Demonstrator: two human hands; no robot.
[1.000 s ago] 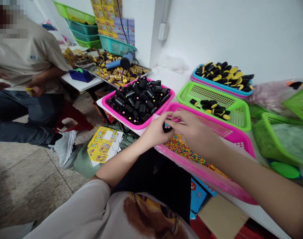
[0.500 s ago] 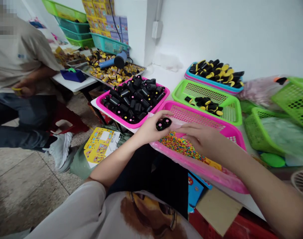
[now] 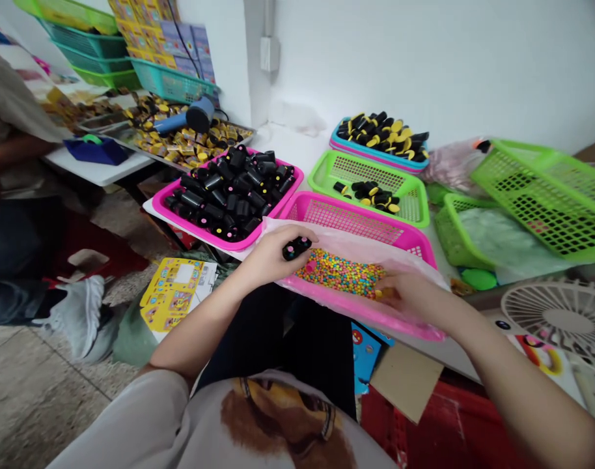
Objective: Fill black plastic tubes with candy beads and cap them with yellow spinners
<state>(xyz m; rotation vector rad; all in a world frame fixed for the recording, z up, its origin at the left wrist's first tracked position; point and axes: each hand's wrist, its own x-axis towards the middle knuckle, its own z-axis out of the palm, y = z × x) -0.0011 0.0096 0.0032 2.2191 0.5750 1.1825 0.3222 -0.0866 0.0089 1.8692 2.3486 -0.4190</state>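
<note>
Drawn away from the left hand (image 3: pixel 272 258) over the past second, the right hand (image 3: pixel 409 293) now reaches into the right end of a pile of coloured beads (image 3: pixel 344 275) in a pink basket (image 3: pixel 356 218); whether its fingers grip anything cannot be told. Grasped in the left hand, over the basket's left end, are at least two black tubes (image 3: pixel 297 247) with pink-dotted ends. One pale liner (image 3: pixel 346 241) screens part of the basket's far wall. Around it on the tabletop (image 3: pixel 300 146) stand one pink tub (image 3: pixel 235 245) heaped with tubes beyond counting, one green basket (image 3: pixel 368 169) with a small cluster of yellow-capped pieces (image 3: pixel 375 195), and one fuller blue basket (image 3: pixel 380 154) behind. One fan (image 3: pixel 567 320) stands at right; one co-worker (image 3: pixel 7 104) is partly visible at left.
</note>
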